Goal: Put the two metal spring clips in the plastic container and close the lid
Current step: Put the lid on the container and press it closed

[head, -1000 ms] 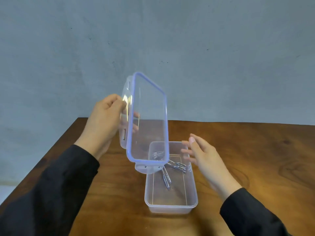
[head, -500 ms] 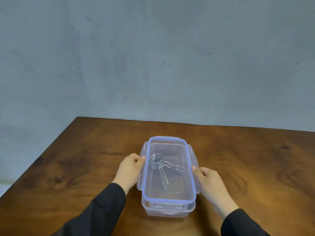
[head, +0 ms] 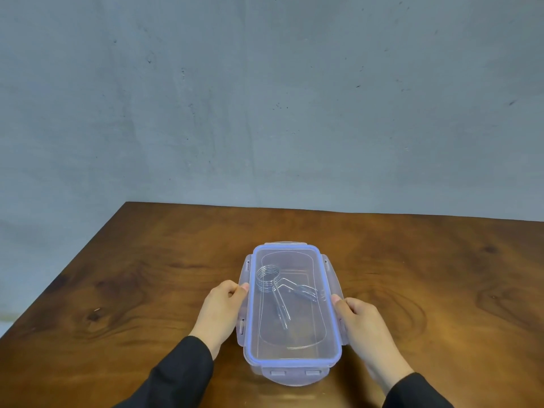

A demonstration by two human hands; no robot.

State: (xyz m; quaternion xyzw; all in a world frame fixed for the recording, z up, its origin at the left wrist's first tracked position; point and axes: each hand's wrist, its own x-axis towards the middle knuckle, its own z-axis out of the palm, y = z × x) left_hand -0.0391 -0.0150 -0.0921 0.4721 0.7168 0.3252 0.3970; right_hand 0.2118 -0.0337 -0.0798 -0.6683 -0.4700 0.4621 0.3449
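A clear plastic container (head: 294, 375) stands on the wooden table with its blue-rimmed lid (head: 294, 343) lying flat on top. Through the lid I see the two metal spring clips (head: 279, 285) inside, their coils at the far left and their arms crossing toward the right and the near side. My left hand (head: 220, 310) presses on the left long-side latch flap (head: 242, 329). My right hand (head: 360, 322) presses on the right long-side flap (head: 331, 275). The near and far end flaps stick outward.
The brown wooden table (head: 147, 290) spreads wide on both sides of the container. Its left edge runs diagonally from the far left corner to the near left. A grey wall (head: 265, 98) rises behind the table's far edge.
A second ago my left hand held the lid upright above the open container. The lid has come down flat onto it, and both hands have settled on the side flaps.
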